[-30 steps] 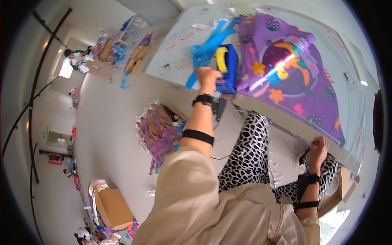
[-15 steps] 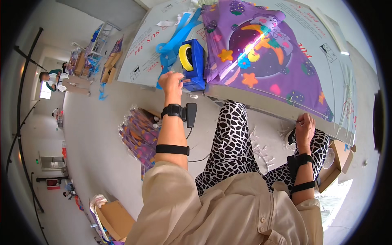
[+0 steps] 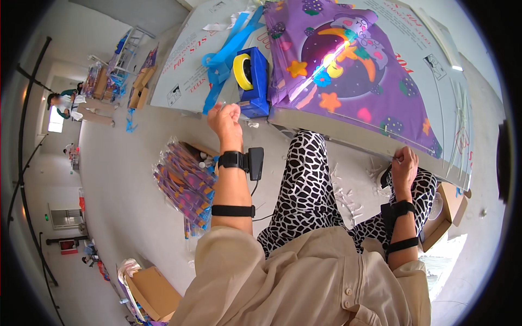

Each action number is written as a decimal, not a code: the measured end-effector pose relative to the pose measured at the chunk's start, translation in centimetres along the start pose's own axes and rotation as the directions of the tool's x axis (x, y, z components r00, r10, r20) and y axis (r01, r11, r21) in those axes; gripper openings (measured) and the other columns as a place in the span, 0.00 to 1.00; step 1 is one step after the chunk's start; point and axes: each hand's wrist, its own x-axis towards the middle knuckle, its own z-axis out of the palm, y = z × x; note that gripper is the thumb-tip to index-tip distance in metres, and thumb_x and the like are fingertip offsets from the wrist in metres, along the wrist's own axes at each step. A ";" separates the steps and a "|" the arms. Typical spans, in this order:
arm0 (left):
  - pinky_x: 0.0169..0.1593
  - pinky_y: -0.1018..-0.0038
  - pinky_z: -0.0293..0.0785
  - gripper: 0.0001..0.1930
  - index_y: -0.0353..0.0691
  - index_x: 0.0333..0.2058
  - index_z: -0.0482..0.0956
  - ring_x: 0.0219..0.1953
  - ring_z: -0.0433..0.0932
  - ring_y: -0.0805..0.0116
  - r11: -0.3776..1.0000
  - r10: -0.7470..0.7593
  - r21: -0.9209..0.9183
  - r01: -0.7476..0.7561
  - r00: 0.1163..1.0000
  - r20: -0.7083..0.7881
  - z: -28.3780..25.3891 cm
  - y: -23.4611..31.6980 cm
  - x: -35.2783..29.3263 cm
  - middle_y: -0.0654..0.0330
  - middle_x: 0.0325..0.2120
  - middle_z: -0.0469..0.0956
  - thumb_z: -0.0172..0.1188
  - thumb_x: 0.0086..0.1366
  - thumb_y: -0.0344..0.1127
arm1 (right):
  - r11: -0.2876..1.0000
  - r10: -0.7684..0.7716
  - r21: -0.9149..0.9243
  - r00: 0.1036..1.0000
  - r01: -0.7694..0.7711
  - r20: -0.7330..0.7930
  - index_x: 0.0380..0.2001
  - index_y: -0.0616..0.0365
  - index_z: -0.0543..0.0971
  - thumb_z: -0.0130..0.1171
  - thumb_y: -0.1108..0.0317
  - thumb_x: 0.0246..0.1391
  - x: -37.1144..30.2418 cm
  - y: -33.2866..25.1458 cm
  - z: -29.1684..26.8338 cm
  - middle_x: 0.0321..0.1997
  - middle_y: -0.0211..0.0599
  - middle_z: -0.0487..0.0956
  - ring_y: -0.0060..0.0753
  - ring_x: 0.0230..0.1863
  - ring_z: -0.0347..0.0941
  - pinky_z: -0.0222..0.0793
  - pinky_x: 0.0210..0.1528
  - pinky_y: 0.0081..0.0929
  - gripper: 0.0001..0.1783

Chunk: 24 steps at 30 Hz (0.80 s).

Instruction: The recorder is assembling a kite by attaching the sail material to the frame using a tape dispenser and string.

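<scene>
My left hand (image 3: pixel 224 122), its fingers curled in a pinch, is raised just off the table's near edge. What it holds, if anything, is too small to make out. Right beside it stands a blue tape dispenser (image 3: pixel 260 81) with a yellow-rimmed tape roll (image 3: pixel 242 71). A purple printed cloth (image 3: pixel 304 49), with a moon, stars and strawberries on it, lies across the table, its shiny fold catching the light. Farther right, at the table edge below the cloth's corner, my right hand (image 3: pixel 405 169) is closed; its fingertips hide whatever is between them.
Blue ribbon (image 3: pixel 220 68) lies left of the dispenser on the printed tabletop (image 3: pixel 182 81). Thin clear rods (image 3: pixel 462 127) rest at the right. On the floor are wrapped purple bundles (image 3: pixel 185 179), white scraps (image 3: pixel 348 204) and open cardboard boxes (image 3: pixel 152 293). Another person (image 3: pixel 70 104) is far left.
My left hand has come away from the dispenser's front, slightly down and left, still pinched. My right hand stays nearly in place. The whole view has shifted a little.
</scene>
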 end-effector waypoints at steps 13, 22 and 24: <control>0.46 0.62 0.71 0.20 0.36 0.41 0.66 0.23 0.69 0.72 0.992 -0.070 -0.109 0.070 0.998 -0.004 -1.9 -2.0 -1.6 0.64 0.21 0.66 0.56 0.47 0.17 | 0.999 0.034 0.016 0.999 -0.034 0.018 0.23 0.55 0.70 0.55 0.80 0.36 -0.1 0.2 0.1 0.23 0.34 0.69 0.41 0.31 0.65 0.63 0.34 0.37 0.08; 0.51 0.61 0.68 0.12 0.38 0.29 0.63 0.21 0.63 0.74 0.921 -0.105 -0.373 0.109 0.994 0.031 -2.4 -4.9 -1.5 0.66 0.17 0.61 0.53 0.48 0.18 | 1.000 0.016 0.012 1.000 -0.016 0.008 0.23 0.56 0.70 0.55 0.81 0.36 -0.1 0.2 -0.1 0.23 0.34 0.69 0.41 0.30 0.65 0.62 0.34 0.37 0.09; 0.52 0.59 0.68 0.21 0.34 0.42 0.63 0.21 0.63 0.75 0.905 -0.099 -0.413 0.100 0.995 0.023 -3.3 -5.6 -1.2 0.67 0.18 0.61 0.53 0.47 0.16 | 0.999 -0.010 0.031 1.000 0.010 -0.011 0.23 0.56 0.70 0.54 0.81 0.36 -0.1 0.1 0.1 0.23 0.35 0.69 0.42 0.30 0.65 0.62 0.35 0.37 0.09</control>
